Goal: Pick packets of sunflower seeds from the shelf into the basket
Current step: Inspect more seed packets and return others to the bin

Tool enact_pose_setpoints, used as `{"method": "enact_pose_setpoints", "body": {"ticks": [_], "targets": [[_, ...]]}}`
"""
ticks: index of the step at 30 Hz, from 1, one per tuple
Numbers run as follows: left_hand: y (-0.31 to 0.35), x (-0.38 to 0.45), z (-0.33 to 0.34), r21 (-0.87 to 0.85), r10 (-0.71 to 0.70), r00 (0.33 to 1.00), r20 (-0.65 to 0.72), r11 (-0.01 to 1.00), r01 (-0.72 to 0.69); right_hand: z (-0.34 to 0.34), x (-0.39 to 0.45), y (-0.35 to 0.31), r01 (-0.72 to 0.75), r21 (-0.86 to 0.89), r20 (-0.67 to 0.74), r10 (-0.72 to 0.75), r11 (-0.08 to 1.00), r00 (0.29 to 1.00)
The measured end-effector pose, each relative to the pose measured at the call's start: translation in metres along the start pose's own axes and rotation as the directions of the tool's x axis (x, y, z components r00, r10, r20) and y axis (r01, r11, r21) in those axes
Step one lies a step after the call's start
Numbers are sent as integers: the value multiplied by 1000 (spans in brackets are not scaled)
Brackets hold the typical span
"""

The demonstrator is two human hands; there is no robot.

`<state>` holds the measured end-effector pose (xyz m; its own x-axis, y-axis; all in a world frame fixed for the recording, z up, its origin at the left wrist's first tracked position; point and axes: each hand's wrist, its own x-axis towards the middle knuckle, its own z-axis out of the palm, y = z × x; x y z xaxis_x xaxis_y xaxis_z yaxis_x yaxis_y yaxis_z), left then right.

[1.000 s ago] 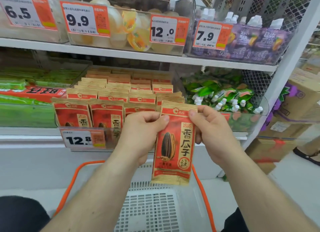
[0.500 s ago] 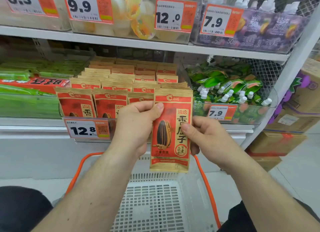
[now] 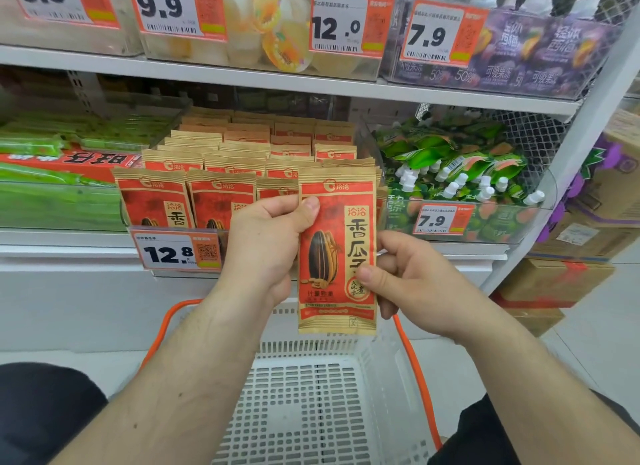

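Note:
I hold one red-and-gold sunflower seed packet [image 3: 334,242] upright in front of the shelf, above the white basket [image 3: 311,405]. My left hand [image 3: 266,246] pinches its upper left edge, thumb on the front. My right hand [image 3: 412,284] pinches its lower right edge, thumb on the gold seal. Several more seed packets [image 3: 221,173] stand in rows in the clear shelf bin behind. The basket's mesh floor shows nothing on it where visible.
The basket has orange handles [image 3: 415,374]. Green pouches with white caps [image 3: 457,173] fill the bin to the right, green packs [image 3: 52,187] the left. A white shelf post [image 3: 568,173] and cardboard boxes [image 3: 554,281] stand at right.
My right hand slid from the packet's top right corner down to its lower right edge. The packet stayed upright in both hands, and the view came a little closer to the shelf.

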<state>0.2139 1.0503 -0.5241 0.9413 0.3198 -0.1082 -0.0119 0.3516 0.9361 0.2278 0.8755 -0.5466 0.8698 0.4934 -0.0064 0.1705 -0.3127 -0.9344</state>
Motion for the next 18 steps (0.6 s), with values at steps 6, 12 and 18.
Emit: {"method": "enact_pose_setpoints", "body": {"ticks": [6, 12, 18], "targets": [[-3, 2, -1, -17, 13, 999, -30, 1000, -14, 0, -6, -5, -16, -78, 93, 23, 997, 995], [-9, 10, -7, 100, 66, 998, -21, 993, -63, 5, -10, -10, 11, -203, -15, -14, 979, 1000], [-10, 3, -4, 236, 201, 979, 16, 951, -199, 12, -13, -14, 75, -283, -96, -106, 956, 990]]}}
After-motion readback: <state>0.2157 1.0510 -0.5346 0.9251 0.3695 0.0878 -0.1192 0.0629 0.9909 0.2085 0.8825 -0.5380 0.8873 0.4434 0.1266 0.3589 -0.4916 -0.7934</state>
